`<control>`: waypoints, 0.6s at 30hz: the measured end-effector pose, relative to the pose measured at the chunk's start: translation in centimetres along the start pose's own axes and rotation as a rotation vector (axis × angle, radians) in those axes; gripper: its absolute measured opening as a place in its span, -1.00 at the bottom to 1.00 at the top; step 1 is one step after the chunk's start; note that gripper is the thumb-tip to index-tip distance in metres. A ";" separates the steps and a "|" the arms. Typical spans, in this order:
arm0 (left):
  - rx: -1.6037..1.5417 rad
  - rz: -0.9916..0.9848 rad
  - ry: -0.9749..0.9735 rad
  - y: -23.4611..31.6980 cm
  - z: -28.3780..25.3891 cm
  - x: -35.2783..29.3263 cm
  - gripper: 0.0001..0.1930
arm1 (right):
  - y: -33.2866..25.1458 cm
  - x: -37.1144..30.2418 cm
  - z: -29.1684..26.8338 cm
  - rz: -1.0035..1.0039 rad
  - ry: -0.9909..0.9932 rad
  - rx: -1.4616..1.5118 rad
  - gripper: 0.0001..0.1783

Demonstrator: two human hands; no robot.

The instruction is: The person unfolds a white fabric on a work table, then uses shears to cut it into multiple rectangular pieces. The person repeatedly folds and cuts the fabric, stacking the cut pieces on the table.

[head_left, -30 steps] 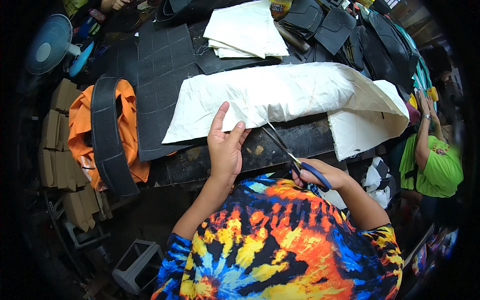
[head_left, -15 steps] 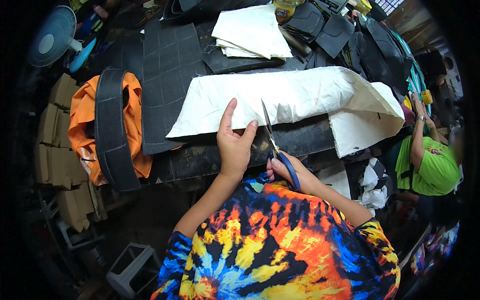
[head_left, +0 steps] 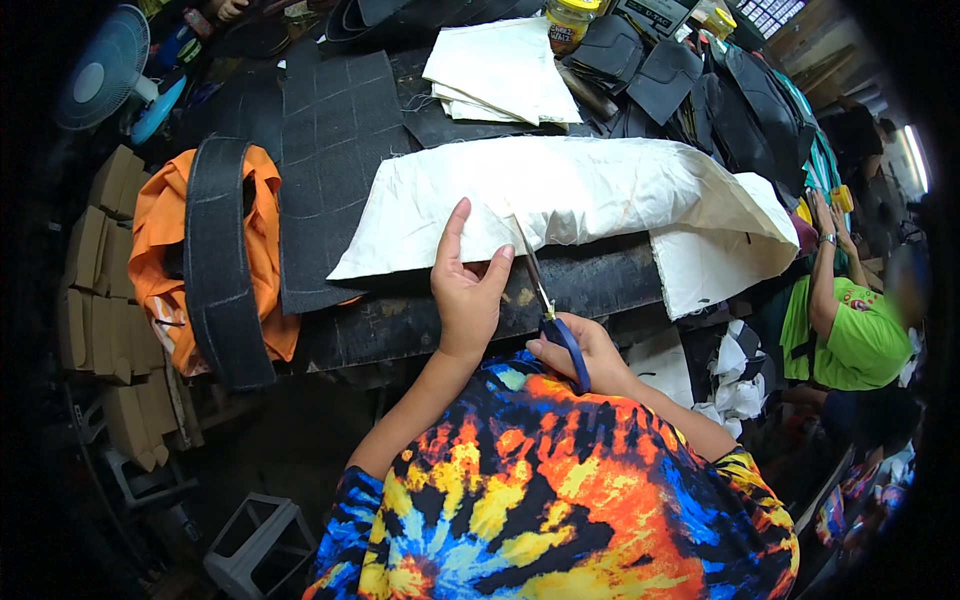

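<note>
A long strip of white cloth (head_left: 590, 185) lies across the dark work table, its right end folded over and hanging past the front edge. My left hand (head_left: 468, 300) grips the cloth's near edge; thumb and one finger rest on top, spread apart, and the other fingers are out of sight. Just right of that thumb are scissors (head_left: 541, 285) with blue handles, held in my right hand (head_left: 590, 355). Their blades point away from me and meet the cloth at its near edge. Fingers of my right hand wrap the handle loops.
A black gridded sheet (head_left: 335, 150) and an orange bag with a black band (head_left: 215, 260) lie left. Behind are stacked white cloth pieces (head_left: 495, 65), a jar (head_left: 570, 22) and black cut pieces (head_left: 665, 75). A person in a green shirt (head_left: 855, 335) works at right.
The scissor blades have come closer together at the cloth's edge, and my right hand has closed more around the handles. My left hand stays nearly in place. The view has shifted slightly.
</note>
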State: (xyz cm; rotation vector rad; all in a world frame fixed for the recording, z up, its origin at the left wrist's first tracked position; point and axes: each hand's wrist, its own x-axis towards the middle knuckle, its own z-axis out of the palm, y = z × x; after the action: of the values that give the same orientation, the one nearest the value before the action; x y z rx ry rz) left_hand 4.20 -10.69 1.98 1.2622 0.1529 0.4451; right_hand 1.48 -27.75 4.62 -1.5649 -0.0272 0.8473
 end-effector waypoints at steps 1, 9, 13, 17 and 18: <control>-0.002 0.003 -0.004 0.0 0.0 0.1 -0.32 | -0.2 -0.2 -0.1 0.008 -0.005 0.020 -0.66; 0.049 -0.010 -0.053 1.3 -0.2 -0.9 -0.29 | -2.9 2.1 -0.4 0.001 -0.115 0.158 -0.68; 0.046 0.013 -0.048 1.5 -0.2 -1.0 -0.27 | -3.3 2.0 0.0 0.046 -0.136 -0.004 -0.71; 0.055 0.028 -0.039 1.4 -0.3 -1.1 -0.28 | -3.8 1.2 0.1 0.163 -0.108 -0.049 -0.70; 0.050 0.019 -0.039 1.5 -0.4 -1.2 -0.28 | -4.1 1.4 0.0 0.091 -0.120 -0.006 -0.70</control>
State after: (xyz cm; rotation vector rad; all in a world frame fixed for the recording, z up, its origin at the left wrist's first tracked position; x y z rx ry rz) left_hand 2.65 -10.52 3.08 1.3216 0.1198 0.4353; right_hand 4.30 -26.22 7.48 -1.5283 -0.0451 1.0126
